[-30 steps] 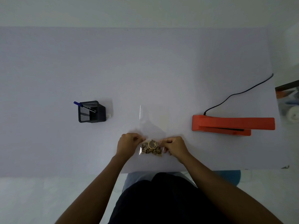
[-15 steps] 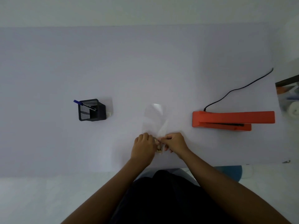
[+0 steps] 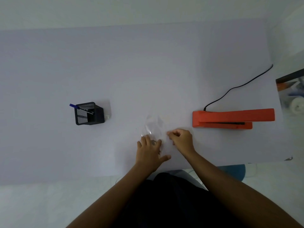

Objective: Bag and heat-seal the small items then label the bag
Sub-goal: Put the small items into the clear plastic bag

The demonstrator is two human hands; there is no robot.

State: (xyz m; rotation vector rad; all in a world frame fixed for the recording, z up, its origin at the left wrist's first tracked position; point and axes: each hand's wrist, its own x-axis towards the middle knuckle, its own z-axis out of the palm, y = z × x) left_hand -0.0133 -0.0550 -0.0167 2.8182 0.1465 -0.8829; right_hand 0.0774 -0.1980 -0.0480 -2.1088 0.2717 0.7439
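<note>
A clear plastic bag [image 3: 154,125] lies on the table near its front edge, with its open end pointing away from me. Small brownish items [image 3: 154,142] sit in its near end and show between my fingers. My left hand [image 3: 148,153] lies flat on that end with its fingers spread, pressing on the items. My right hand [image 3: 181,140] is curled just to the right, its fingertips pinched at the bag's right edge. An orange heat sealer [image 3: 230,116] stands to the right with its jaw closed.
A black mesh pen holder [image 3: 89,113] with a blue-capped pen [image 3: 73,106] stands at the left, a small white piece [image 3: 107,116] beside it. The sealer's black cord [image 3: 238,86] runs off to the back right. The table's front edge [image 3: 65,178] is close to my body.
My left hand let go of its pinch and spread flat over the items. The bag has turned from lying flat to bunched, and my right hand has shifted a little to the right along its edge.
</note>
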